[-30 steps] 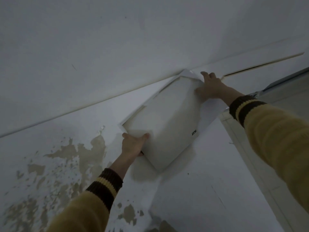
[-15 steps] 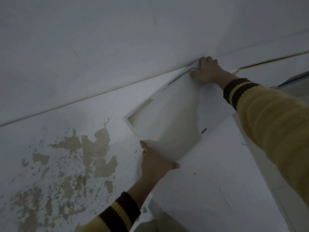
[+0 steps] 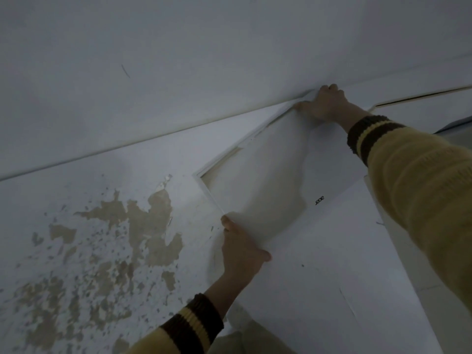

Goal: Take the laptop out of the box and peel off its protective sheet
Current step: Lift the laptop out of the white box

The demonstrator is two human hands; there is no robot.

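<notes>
A pale laptop [image 3: 329,175] with a small dark logo on its lid lies flat on a white surface. A milky protective sheet [image 3: 255,195] covers its left part, while the strip with the logo is bare. My left hand [image 3: 240,249] pinches the sheet's near corner between thumb and fingers. My right hand [image 3: 324,103] is closed on the far corner of the sheet, close to the wall. Both arms wear yellow sleeves with dark striped cuffs. No box can be told apart from the white surfaces.
A white wall [image 3: 178,72] rises just behind the laptop. The surface at the left [image 3: 102,238] has flaked paint with brown patches. A white panel [image 3: 332,290] lies under and in front of the laptop, and a narrow dark gap [image 3: 421,95] runs at the far right.
The wrapped laptop went from being held tilted up to lying flat. My left hand moved from its left edge to the near corner, and my right hand shifted toward the wall. The logo strip got uncovered.
</notes>
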